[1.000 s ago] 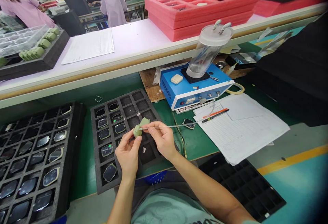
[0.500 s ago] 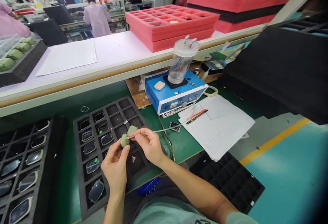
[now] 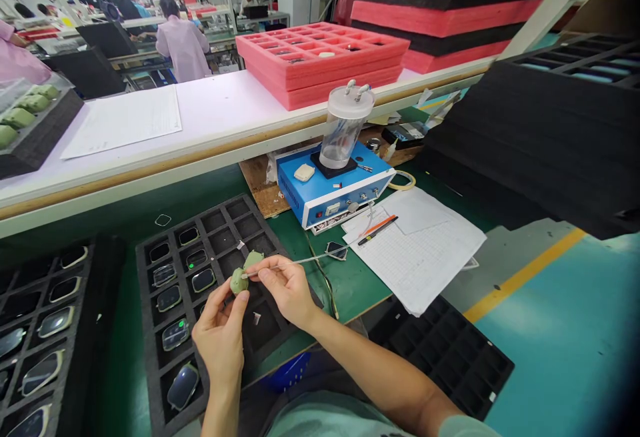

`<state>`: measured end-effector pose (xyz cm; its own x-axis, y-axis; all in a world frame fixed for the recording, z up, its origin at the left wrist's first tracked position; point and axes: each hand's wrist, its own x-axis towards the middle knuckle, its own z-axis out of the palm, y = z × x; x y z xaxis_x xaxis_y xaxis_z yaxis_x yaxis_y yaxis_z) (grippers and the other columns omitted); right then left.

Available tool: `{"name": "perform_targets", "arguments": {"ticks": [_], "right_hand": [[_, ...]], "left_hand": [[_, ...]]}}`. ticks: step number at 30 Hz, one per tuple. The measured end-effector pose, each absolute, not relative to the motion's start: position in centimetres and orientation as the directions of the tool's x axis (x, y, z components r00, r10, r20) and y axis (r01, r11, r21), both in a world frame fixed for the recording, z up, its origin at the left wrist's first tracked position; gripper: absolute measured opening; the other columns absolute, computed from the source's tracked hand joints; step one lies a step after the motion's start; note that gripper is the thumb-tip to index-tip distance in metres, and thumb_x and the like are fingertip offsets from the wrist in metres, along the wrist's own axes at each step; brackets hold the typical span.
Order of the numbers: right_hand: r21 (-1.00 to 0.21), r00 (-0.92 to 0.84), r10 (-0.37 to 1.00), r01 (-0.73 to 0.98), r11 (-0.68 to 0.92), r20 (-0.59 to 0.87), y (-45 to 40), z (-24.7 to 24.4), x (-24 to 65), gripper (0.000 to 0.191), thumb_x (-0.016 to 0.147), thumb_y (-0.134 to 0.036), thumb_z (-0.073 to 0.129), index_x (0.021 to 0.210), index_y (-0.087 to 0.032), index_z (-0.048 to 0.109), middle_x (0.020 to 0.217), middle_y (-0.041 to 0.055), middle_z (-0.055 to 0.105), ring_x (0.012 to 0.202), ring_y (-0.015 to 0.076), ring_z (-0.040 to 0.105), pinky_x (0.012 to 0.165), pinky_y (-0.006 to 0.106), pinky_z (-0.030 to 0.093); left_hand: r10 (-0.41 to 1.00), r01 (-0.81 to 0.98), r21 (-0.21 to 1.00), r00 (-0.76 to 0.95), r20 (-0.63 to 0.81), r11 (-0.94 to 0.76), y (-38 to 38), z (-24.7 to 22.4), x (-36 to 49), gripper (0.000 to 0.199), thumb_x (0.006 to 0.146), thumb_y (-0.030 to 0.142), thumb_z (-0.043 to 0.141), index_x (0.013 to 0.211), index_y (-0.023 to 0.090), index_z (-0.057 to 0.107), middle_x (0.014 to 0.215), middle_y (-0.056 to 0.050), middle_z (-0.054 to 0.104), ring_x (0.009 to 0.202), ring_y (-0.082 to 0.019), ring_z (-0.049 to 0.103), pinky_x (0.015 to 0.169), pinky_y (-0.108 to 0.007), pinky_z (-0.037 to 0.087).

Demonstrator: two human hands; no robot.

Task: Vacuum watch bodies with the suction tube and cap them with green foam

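My left hand [image 3: 223, 330] pinches a small rounded green casing [image 3: 239, 281] between thumb and fingertips. In my right hand [image 3: 286, 290] is a thin tube [image 3: 320, 257], its tip against the casing; the tube runs back toward a blue box [image 3: 333, 190]. A second green piece [image 3: 254, 259] shows just behind the fingers; whether it is held or lies in the tray I cannot tell. Both hands are above a black foam tray [image 3: 145, 330] of square compartments. Several dark watch-like screens [image 3: 183, 387] lie in its left columns, a few with green dots.
A clear cylinder [image 3: 343, 133] stands on the blue box. Papers [image 3: 425, 250] with pens lie to the right. Another black tray [image 3: 85, 330] of framed screens stands left. Red foam trays [image 3: 320, 73] are stacked on the white shelf. More black foam [image 3: 530, 137] is at right.
The view has shifted slightly, so everything sits a little further left and lower. My hands keep the same hold, the tube's tip still at the green casing.
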<state>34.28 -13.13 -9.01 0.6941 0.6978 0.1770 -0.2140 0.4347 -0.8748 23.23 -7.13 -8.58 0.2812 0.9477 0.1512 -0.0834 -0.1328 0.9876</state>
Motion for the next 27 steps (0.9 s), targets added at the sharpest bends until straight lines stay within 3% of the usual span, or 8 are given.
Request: {"name": "perform_targets", "arguments": {"ticks": [9, 19, 27], "right_hand": [[-0.870, 0.693, 0.698, -0.219, 0.442, 0.180, -13.25, -8.90, 34.28, 0.030, 0.091, -0.050, 0.071, 0.093, -0.020, 0.070, 0.096, 0.0085, 0.079, 0.091, 0.0219, 0.077, 0.089, 0.038, 0.064], [-0.880, 0.693, 0.700, -0.211, 0.425, 0.172, -13.26, -8.87, 34.33, 0.033, 0.090, -0.053, 0.071, 0.093, -0.020, 0.070, 0.095, 0.0085, 0.079, 0.091, 0.0225, 0.077, 0.088, 0.039, 0.065], [-0.869, 0.688, 0.702, -0.222, 0.442, 0.181, -13.21, -8.84, 34.26, 0.031, 0.091, -0.051, 0.071, 0.093, -0.020, 0.070, 0.095, 0.0079, 0.079, 0.090, 0.0218, 0.077, 0.089, 0.039, 0.065]], "left_hand": [[0.950, -0.094, 0.988, 0.276, 0.147, -0.126, -7.17, -8.42, 23.34, 0.035, 0.069, 0.032, 0.091, 0.102, 0.022, 0.081, 0.108, -0.006, 0.078, 0.098, -0.020, 0.073, 0.093, -0.030, 0.059], [0.949, -0.082, 0.988, 0.279, 0.148, -0.130, -7.24, -8.37, 23.30, 0.037, 0.069, 0.034, 0.090, 0.102, 0.020, 0.080, 0.108, -0.007, 0.078, 0.100, -0.024, 0.074, 0.097, -0.038, 0.059], [0.947, -0.092, 0.987, 0.285, 0.150, -0.128, -7.17, -8.50, 23.21, 0.036, 0.070, 0.032, 0.090, 0.102, 0.021, 0.081, 0.111, -0.007, 0.078, 0.100, -0.021, 0.073, 0.095, -0.033, 0.059]]}}
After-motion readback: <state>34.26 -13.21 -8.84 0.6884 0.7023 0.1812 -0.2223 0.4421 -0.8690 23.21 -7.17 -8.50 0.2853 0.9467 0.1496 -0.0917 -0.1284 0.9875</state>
